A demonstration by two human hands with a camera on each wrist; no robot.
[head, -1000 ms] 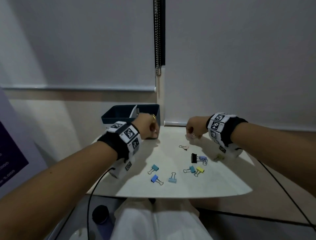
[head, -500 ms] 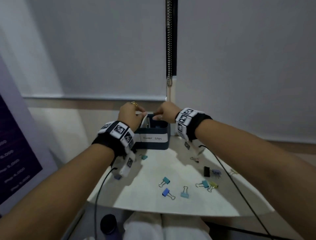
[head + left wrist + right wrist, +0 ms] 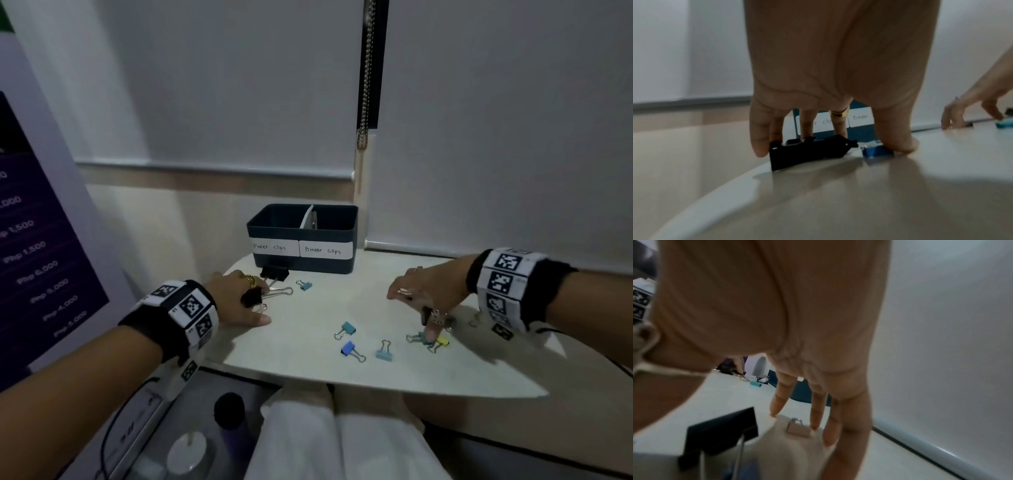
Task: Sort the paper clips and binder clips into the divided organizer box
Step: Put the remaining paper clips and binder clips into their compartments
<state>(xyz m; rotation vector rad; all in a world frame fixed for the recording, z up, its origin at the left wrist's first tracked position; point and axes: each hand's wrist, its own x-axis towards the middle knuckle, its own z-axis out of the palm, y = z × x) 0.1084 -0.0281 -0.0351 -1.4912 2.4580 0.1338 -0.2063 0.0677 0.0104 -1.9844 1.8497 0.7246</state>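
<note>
Left hand (image 3: 236, 301) fingers spread over a black clip (image 3: 251, 297) before the box (image 3: 301, 236); right hand (image 3: 424, 291) fingers apart over clips.

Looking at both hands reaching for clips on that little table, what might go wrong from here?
The left hand comes down on a black binder clip with a small blue clip beside its thumb; it may scoop both, or nudge the black one off the table edge. The right hand reaches into a tight cluster around a yellow clip, so neighbours may scatter. The organizer box has two labelled halves; a clip could land in the wrong one.
</note>
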